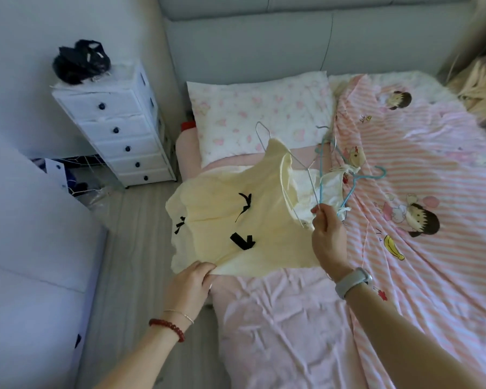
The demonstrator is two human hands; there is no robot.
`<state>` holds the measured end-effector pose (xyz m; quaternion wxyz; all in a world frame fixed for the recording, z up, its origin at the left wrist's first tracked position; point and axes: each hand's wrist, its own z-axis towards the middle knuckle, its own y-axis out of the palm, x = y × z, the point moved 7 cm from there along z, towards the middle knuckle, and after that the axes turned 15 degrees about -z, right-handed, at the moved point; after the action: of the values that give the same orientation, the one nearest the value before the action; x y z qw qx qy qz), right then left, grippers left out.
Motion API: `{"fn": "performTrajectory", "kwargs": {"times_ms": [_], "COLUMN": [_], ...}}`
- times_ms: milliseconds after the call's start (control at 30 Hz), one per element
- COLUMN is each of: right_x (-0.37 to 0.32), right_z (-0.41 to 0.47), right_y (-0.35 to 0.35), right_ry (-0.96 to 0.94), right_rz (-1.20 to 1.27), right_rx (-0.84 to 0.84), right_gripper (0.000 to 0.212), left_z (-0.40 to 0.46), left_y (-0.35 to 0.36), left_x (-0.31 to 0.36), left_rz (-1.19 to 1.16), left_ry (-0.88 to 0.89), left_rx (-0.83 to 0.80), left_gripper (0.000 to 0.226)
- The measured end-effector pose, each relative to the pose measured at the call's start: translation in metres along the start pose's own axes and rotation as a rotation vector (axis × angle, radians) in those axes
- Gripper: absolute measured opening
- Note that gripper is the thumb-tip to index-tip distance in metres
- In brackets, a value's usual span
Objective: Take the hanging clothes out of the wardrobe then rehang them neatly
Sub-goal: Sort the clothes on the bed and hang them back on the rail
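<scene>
Mid-task by the look of it: pale yellow top [230, 220] out of the wardrobe, over the bed [278, 318] edge at centre, hem pinched in left hand [191, 279], wire hanger [292, 164] gripped by right hand [327, 234], more hangered clothes [331, 183] at 2 o'clock awaiting rehanging.

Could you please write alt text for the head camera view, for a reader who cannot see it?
A person holds a pale yellow garment with black bows over a pink bed: the left hand grips its hem, while the right hand pinches a thin silver wire hanger in its neck. Blue hangers lie behind; a white drawer chest stands left.
</scene>
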<state>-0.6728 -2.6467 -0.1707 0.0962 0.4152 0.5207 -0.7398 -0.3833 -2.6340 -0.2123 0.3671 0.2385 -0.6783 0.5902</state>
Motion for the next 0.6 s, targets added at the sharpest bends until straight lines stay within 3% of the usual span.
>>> {"fn": "performTrajectory", "kwargs": {"times_ms": [200,300,367,467,600], "right_x": [-0.062,-0.095,-0.105,-0.106,-0.105], "right_z": [-0.095,-0.158,-0.204,-0.266,-0.322], "right_y": [-0.057,-0.077,-0.077,-0.064,-0.046], "right_ry": [-0.185,-0.264,-0.314,-0.347,-0.422], "right_rz": [-0.061,0.002,-0.028,-0.126,-0.270], "right_rx": [0.007,-0.077,-0.169,-0.300,-0.430], "right_gripper": [0.029,0.023,0.031,0.048,0.055], "left_z": [-0.113,-0.187,-0.233,-0.291,-0.344], "left_y": [-0.029,-0.045,-0.053,-0.079,-0.113], "left_x": [0.002,-0.006,-0.014,-0.022,-0.018], "left_rz": [0.019,0.012,-0.010,-0.006,0.038], "left_ry": [0.016,0.014,0.022,-0.009,0.070], "left_rx": [-0.043,0.000,0.023,0.155,0.321], "left_gripper": [0.015,0.015,0.017,0.026,0.031]}}
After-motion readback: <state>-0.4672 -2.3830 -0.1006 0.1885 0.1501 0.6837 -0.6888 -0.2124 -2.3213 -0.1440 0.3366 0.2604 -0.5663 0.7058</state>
